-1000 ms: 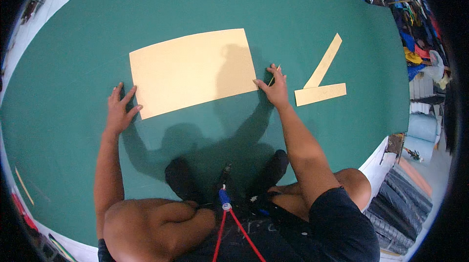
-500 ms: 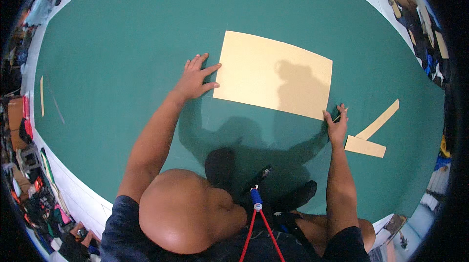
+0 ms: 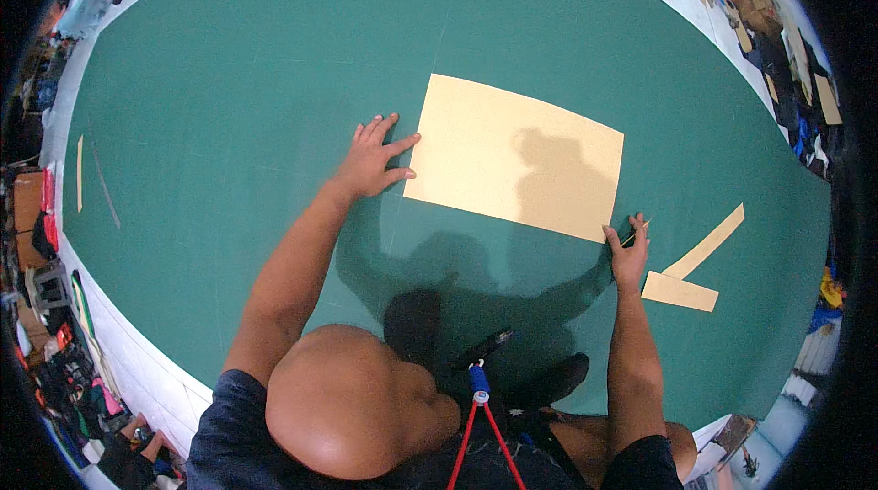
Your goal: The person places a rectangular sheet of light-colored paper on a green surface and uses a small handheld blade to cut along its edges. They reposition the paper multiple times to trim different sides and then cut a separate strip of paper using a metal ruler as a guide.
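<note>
The flat, tan rectangular card sheet (image 3: pixel 512 157) near frame centre looks light, fairly stiff, best held by its edges, where the wide-spread left hand (image 3: pixel 375 159) and right hand (image 3: pixel 629 252) touch, the latter apparently gripping a thin, pencil-like stick (image 3: pixel 628 239).

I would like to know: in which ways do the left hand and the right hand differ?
The left hand lies at the left edge of the sheet; the right hand is at its lower right corner. The left hand has spread fingers and no visible tool, while the right hand, its fingers more bent, holds a thin stick. Both are bare and touch the sheet.
</note>
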`<state>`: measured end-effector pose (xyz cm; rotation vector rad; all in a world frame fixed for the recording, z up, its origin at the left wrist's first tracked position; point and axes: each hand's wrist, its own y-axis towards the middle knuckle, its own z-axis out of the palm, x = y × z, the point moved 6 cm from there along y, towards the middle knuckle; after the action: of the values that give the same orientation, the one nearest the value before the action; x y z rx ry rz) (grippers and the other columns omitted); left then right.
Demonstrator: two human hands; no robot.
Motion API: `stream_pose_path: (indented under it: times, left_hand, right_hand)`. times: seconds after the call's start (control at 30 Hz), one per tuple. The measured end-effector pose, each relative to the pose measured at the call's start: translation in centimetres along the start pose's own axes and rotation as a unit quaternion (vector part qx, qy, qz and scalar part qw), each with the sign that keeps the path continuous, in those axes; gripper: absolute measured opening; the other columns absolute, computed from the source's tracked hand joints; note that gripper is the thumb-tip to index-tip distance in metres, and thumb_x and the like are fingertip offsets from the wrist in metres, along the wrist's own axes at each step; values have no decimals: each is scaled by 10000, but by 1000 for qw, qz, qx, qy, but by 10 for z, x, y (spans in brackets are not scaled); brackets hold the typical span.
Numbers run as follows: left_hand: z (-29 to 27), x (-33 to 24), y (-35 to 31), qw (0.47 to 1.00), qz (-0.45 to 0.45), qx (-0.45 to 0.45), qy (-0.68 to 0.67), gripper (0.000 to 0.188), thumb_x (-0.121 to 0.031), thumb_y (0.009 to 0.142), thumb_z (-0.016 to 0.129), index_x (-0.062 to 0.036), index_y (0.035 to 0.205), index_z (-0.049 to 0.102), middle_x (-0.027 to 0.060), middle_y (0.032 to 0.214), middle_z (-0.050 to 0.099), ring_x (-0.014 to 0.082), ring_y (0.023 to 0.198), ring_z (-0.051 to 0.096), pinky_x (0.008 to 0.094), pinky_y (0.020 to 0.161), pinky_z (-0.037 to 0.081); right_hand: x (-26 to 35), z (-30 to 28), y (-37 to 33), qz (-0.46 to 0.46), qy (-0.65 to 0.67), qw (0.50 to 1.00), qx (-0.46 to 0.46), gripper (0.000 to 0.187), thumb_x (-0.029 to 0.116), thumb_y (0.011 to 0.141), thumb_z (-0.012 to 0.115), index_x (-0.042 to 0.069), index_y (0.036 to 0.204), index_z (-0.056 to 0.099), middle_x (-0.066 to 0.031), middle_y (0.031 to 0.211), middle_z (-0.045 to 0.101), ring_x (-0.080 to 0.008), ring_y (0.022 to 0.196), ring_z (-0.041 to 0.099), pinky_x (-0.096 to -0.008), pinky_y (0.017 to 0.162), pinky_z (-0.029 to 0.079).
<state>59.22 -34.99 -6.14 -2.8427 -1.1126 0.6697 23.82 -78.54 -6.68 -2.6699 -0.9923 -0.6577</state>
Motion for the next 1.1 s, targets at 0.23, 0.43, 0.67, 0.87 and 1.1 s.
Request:
stream_pose_path:
  times: [0.23,0.43,0.67,0.87,1.1]
  left_hand:
    - [-3,2,0,1000,-15,9,-12,753,-454,798,830,-346,1490,553,158,1675,272,421,1552,210,632,1256,153]
    - [-13,-29,21,996,3,50,71,835,-356,760,863,-332,1516,509,165,1697,204,417,1571,154,635,1262,131]
    - [-2,-62,58,960,120,163,193,944,-268,755,854,-177,1573,394,198,1648,292,386,1545,251,533,1263,239]
    - [0,-103,82,988,-8,150,33,946,-328,780,865,-103,1558,376,210,1502,446,376,1417,436,506,1098,485]
    - [9,-101,93,990,-33,133,38,1053,-341,713,912,-154,1578,342,247,1510,398,482,1398,411,529,1075,501]
  right_hand:
    - [2,2,-2,-12,-12,1000,-9,710,404,834,851,14,1362,582,-219,1575,462,-403,1530,317,-579,1256,163]
    - [-7,-2,0,8,-16,1000,5,756,418,800,872,28,1377,576,-212,1571,466,-430,1484,375,-511,1218,306]
    - [8,-5,13,1,-37,999,2,867,444,745,903,-6,1391,540,-202,1438,563,-400,1309,548,-497,1106,418]
    - [8,-17,12,10,-61,998,17,919,459,719,911,-4,1408,517,-198,1357,619,-390,1270,581,-497,1086,434]
    - [54,-18,47,30,39,994,-101,576,331,983,699,-15,1403,510,-213,1287,664,-309,1189,658,-415,982,534]
